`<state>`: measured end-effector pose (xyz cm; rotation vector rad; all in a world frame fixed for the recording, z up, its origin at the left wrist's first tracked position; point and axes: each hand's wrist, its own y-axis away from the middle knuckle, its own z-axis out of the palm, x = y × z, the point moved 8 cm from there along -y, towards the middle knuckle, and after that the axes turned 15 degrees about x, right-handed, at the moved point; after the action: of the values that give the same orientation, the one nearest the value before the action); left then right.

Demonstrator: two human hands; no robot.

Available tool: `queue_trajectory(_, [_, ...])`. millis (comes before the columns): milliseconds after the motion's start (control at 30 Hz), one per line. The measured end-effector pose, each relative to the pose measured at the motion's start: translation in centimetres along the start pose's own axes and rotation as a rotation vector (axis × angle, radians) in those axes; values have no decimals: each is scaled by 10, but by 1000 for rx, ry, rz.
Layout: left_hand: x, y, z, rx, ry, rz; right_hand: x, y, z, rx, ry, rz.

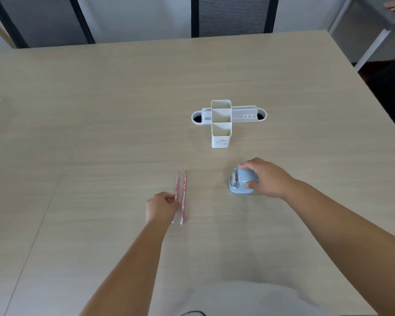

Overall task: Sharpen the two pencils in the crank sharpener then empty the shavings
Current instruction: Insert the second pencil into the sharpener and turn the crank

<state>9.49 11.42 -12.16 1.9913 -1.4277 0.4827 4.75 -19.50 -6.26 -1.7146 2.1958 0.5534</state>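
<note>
Both pencils (183, 197) lie parallel, tips toward the desk's (100, 110) far edge; my left hand (161, 207) pinches the left one, my right hand (266, 179) grasps the blue sharpener (240, 182).

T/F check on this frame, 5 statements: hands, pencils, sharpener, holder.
1. The right hand rests on the blue sharpener. True.
2. Both pencils stand in the white holder. False: the left pencil and right pencil lie side by side on the table; the visible holder compartments look empty.
3. The left hand closes its grip on the left pencil. True.
4. A pencil is inserted in the sharpener. False: none is.
5. The holder stands nearer the person than the sharpener. False: it stands farther.
</note>
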Motion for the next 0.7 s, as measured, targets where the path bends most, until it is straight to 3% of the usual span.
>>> queue_trajectory(700, [13,9,18,8,79,-9,1,-1,1,-11,-12,13])
